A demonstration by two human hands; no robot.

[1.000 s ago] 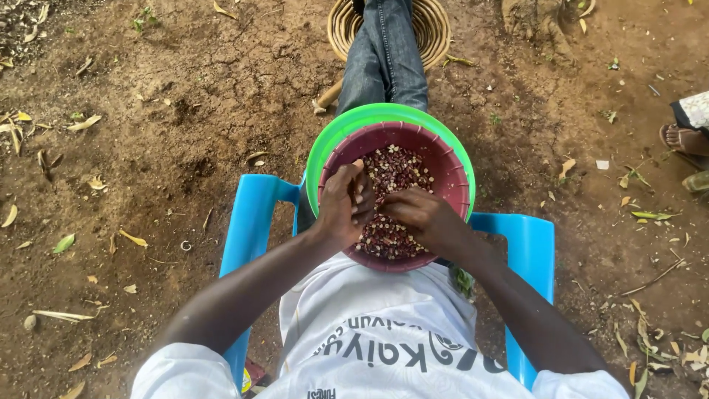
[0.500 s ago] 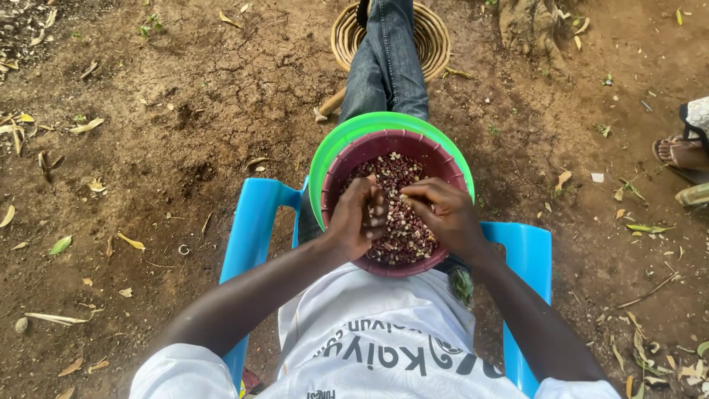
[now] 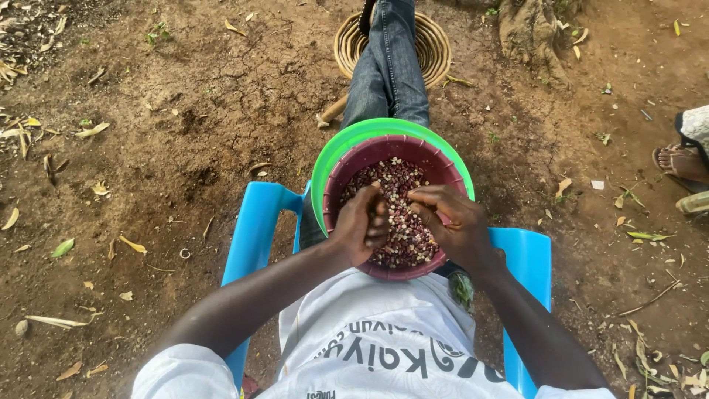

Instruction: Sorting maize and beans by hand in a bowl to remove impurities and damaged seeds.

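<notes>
While beans (image 3: 402, 193) fill the bowl (image 3: 384, 150), under each hand (image 3: 362, 225)

head-worn view, facing steeply down, close over the lap

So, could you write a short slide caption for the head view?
Seated on a blue chair, both hands work through beans in nested bowls.
</notes>
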